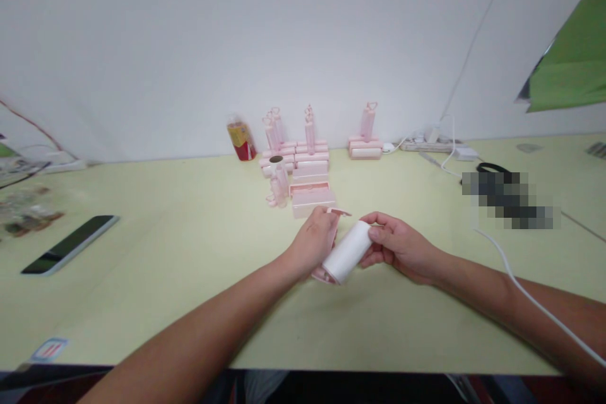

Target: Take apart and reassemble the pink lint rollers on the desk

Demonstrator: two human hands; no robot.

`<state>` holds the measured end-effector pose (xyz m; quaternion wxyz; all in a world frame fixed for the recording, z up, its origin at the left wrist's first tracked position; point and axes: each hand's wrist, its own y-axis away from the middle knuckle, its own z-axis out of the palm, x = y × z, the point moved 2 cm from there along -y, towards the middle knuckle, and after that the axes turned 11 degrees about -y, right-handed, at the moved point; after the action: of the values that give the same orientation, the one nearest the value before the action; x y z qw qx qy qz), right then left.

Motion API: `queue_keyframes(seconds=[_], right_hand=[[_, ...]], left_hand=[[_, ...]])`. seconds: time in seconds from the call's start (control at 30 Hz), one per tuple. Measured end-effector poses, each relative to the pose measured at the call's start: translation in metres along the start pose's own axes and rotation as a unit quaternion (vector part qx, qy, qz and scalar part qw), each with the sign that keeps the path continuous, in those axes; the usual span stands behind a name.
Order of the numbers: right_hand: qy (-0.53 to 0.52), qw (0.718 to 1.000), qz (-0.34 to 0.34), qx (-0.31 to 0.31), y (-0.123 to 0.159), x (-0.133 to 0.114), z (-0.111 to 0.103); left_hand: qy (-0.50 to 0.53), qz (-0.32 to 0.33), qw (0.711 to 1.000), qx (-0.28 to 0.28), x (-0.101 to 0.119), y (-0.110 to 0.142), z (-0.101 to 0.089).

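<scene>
My left hand (312, 241) is closed round a pink plastic lint roller frame (333, 231), and its fingers are partly hidden. Beside that palm, a white lint roll (348, 252) lies slanted against the frame, its lower end at the pink end piece. My right hand (402, 247) grips the upper end of the roll between thumb and fingers. Just beyond my hands is an open pink case (312, 202). To its left stand a roll with a brown core (276, 163) and pink handle parts (278, 189).
Pink lint roller pieces (310, 146) are stacked by the wall, with another stack (365, 146) to the right. A red and yellow packet (241, 139) stands near them. A phone (71, 244) lies at left. A white cable (509, 268) crosses over my right forearm.
</scene>
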<state>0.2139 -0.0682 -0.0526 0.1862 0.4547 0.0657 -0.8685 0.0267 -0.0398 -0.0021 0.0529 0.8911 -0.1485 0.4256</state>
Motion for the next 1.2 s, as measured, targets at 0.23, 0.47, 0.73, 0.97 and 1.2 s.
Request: queue_keyframes(seconds=[0.23,0.47,0.73,0.97,1.2], right_hand=[[0.021,1.000,-0.022,0.006,0.001,0.000,0.006],[-0.006,1.000,-0.024,0.001,0.005,0.002,0.014],[-0.124,0.992,0.008,-0.022,0.012,-0.001,0.032],[-0.198,0.960,0.113,-0.161,0.027,0.006,0.054],[-0.204,0.958,0.121,-0.164,0.021,0.010,0.045]], left_hand=[[0.092,-0.099,0.988,-0.070,0.006,0.003,0.007],[0.094,-0.052,0.994,-0.017,0.005,0.004,0.012],[0.049,0.078,0.993,0.078,0.017,0.018,0.013],[0.052,0.165,0.979,0.103,0.024,0.034,0.016],[-0.062,0.327,0.941,0.069,0.025,0.025,0.005]])
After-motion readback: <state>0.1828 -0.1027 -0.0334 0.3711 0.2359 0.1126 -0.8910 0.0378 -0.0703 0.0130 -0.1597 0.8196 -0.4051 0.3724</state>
